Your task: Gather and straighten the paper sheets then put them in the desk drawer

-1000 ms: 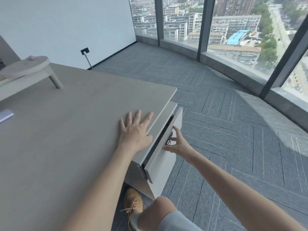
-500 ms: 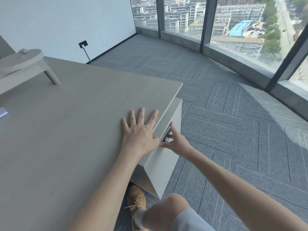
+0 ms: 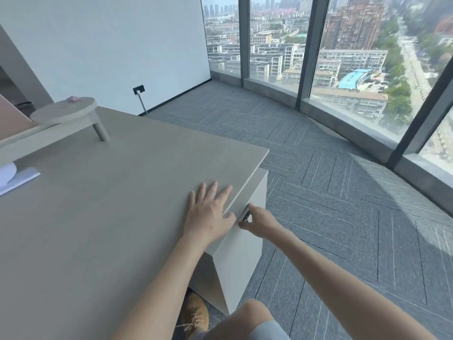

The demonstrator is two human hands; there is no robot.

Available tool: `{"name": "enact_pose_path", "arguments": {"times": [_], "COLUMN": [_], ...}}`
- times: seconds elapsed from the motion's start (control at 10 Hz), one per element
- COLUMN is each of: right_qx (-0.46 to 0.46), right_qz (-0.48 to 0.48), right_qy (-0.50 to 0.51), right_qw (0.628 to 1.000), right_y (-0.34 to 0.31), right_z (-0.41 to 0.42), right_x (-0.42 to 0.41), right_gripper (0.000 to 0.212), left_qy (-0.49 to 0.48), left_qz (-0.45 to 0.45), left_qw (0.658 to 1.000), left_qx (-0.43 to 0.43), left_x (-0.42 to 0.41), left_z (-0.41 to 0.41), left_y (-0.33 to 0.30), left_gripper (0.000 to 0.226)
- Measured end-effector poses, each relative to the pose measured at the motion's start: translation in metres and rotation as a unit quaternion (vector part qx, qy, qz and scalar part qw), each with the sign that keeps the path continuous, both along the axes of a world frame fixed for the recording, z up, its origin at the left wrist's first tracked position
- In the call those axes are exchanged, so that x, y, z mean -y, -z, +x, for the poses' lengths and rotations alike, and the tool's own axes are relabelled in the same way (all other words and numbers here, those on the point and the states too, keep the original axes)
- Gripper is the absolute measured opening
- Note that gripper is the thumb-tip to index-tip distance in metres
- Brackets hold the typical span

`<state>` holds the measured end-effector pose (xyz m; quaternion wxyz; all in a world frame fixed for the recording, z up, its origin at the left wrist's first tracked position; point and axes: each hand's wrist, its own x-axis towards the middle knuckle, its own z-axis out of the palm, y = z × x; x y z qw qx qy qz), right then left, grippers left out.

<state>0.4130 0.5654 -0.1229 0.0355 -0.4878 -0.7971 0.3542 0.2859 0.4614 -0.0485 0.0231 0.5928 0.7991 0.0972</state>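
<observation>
My left hand (image 3: 208, 212) lies flat with spread fingers on the grey desk top (image 3: 110, 204), close to its right edge. My right hand (image 3: 257, 220) presses against the top of the white drawer front (image 3: 240, 253) under that edge, fingers bent at the dark handle or lock (image 3: 245, 215). The drawer sits flush with the cabinet, closed. A few white paper sheets (image 3: 14, 177) lie at the desk's far left edge, one curled. Whatever is inside the drawer is hidden.
A low round-topped wooden stand (image 3: 66, 114) rests on the desk's back left. Grey carpet floor (image 3: 318, 217) spreads to the right, bounded by tall windows (image 3: 343, 57). My knee (image 3: 247, 317) and a tan boot (image 3: 196, 312) are below the desk edge.
The drawer was partly open a second ago; my right hand has pushed it shut against the cabinet. My left hand stayed flat on the desk. The view tilted up slightly.
</observation>
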Motion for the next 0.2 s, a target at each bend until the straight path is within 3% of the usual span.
{"name": "enact_pose_path", "arguments": {"times": [0.1, 0.2], "right_qx": [0.013, -0.028], "right_qz": [0.023, 0.059], "right_qy": [-0.019, -0.002], "right_qw": [0.999, 0.998], "right_y": [-0.02, -0.05], "right_z": [0.01, 0.018], "right_x": [0.007, 0.019], "right_gripper": [0.054, 0.053], "left_qy": [-0.053, -0.116], "left_qz": [0.051, 0.116], "left_qw": [0.97, 0.873], "left_qx": [0.233, 0.46], "left_x": [0.014, 0.036], "left_z": [0.0, -0.003], "left_y": [-0.016, -0.03], "left_gripper": [0.047, 0.029]}}
